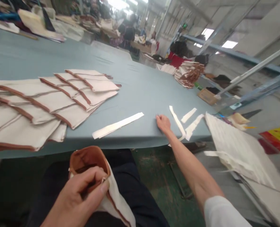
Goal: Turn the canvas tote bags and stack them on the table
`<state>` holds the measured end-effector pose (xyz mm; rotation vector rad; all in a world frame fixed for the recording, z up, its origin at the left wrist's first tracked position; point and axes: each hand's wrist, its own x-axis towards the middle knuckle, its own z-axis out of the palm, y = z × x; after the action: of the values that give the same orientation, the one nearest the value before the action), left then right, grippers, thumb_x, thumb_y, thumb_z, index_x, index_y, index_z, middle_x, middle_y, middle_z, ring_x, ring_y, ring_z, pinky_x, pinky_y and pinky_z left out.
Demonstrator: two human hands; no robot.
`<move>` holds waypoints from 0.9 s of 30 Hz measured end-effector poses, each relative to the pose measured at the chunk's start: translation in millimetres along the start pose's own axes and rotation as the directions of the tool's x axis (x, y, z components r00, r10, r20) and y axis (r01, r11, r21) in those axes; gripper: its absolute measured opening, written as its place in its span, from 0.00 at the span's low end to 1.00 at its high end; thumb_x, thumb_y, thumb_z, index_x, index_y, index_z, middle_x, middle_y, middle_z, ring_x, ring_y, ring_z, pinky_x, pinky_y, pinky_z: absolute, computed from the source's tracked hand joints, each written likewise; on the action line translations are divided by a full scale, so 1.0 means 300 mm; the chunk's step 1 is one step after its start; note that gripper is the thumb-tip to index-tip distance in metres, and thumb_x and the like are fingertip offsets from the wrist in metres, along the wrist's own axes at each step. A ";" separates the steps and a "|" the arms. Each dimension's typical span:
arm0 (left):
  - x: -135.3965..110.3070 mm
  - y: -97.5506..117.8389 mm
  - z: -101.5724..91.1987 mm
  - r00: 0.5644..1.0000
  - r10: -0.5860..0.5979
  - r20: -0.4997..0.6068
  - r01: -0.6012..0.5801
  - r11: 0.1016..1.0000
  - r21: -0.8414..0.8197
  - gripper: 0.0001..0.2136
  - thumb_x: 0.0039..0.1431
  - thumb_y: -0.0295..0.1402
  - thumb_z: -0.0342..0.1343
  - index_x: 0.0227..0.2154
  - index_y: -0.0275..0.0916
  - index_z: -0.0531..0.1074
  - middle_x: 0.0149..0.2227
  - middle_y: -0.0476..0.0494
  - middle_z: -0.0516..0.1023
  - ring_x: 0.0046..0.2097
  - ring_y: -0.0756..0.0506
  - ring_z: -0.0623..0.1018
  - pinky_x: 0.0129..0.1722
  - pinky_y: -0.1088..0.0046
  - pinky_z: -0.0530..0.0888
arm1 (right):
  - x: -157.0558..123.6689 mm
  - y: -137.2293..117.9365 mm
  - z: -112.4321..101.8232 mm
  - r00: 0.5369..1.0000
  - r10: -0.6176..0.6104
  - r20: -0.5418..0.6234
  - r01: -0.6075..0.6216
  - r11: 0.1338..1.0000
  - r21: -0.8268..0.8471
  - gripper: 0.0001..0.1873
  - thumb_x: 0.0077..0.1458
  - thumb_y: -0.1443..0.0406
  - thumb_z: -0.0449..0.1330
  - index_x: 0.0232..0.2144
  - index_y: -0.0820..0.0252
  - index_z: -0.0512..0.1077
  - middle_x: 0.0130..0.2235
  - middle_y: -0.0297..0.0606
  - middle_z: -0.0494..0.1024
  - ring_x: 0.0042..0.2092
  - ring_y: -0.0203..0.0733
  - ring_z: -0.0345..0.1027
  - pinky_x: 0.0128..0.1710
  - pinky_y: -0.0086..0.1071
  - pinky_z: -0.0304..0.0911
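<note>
A long grey-blue worktop (142, 88) fills this busy fabric workshop, and I'm watching from beside the seated person. Nearest, low over the lap, the left hand (80, 195) is closed round a cream pouch (92, 160) with brown lining, thumb and fingers pinching its mouth, which seems to keep the opening spread. Further out, the right hand (163, 123) rests at the worktop's near edge, fingers loosely curled down onto the cloth, gripping nothing I can see. A long cream strip (118, 125) lies just left of it, shorter offcuts (177, 121) just right, all within easy reach. Left of those, finished pouches (47, 101) sit fanned, overlapping so each brown edge shows. A stack of cream panels (236, 148) waits off the right end, and a far pile (188, 74) stands beyond, with other people working behind
</note>
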<state>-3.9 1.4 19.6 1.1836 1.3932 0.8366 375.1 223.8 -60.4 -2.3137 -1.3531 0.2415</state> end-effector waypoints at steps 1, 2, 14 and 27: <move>-0.004 0.009 -0.007 1.000 -0.013 -0.011 0.013 1.000 0.003 0.19 0.56 0.51 0.62 0.20 0.43 0.69 0.24 0.54 0.66 0.28 0.48 0.65 0.29 0.73 0.63 | 0.013 -0.001 -0.007 0.999 0.004 -0.032 -0.003 1.000 0.028 0.20 0.74 0.56 0.67 0.61 0.60 0.77 0.61 0.47 0.81 0.58 0.53 0.80 0.58 0.53 0.79; -0.009 0.017 -0.015 0.999 -0.024 -0.024 0.024 1.000 0.007 0.18 0.55 0.50 0.61 0.21 0.44 0.69 0.24 0.54 0.66 0.28 0.48 0.66 0.29 0.73 0.63 | 0.019 -0.004 -0.016 0.997 0.008 -0.073 -0.004 0.998 0.057 0.21 0.74 0.56 0.67 0.62 0.60 0.77 0.62 0.47 0.80 0.59 0.54 0.78 0.60 0.55 0.77; 0.057 -0.136 -0.128 0.950 0.312 0.025 -0.312 0.938 0.151 0.20 0.69 0.42 0.58 0.21 0.44 0.64 0.20 0.56 0.67 0.22 0.49 0.68 0.24 0.74 0.63 | -0.614 -0.191 -0.044 0.846 -0.533 0.005 0.446 0.714 0.540 0.17 0.68 0.52 0.64 0.47 0.57 0.82 0.42 0.43 0.88 0.44 0.48 0.83 0.52 0.43 0.80; -0.006 -0.131 -0.145 0.966 0.259 0.001 -0.259 0.966 0.007 0.27 0.75 0.49 0.53 0.19 0.43 0.63 0.20 0.55 0.58 0.23 0.50 0.58 0.20 0.74 0.58 | -0.873 -0.497 -0.021 0.319 -0.936 0.147 0.359 0.263 0.896 0.27 0.63 0.48 0.70 0.54 0.60 0.78 0.50 0.44 0.87 0.49 0.47 0.82 0.54 0.40 0.76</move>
<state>-54.6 -5.3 -9.1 1.3910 1.2572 1.0142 128.7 59.1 -5.2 -0.6399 -2.0061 1.1850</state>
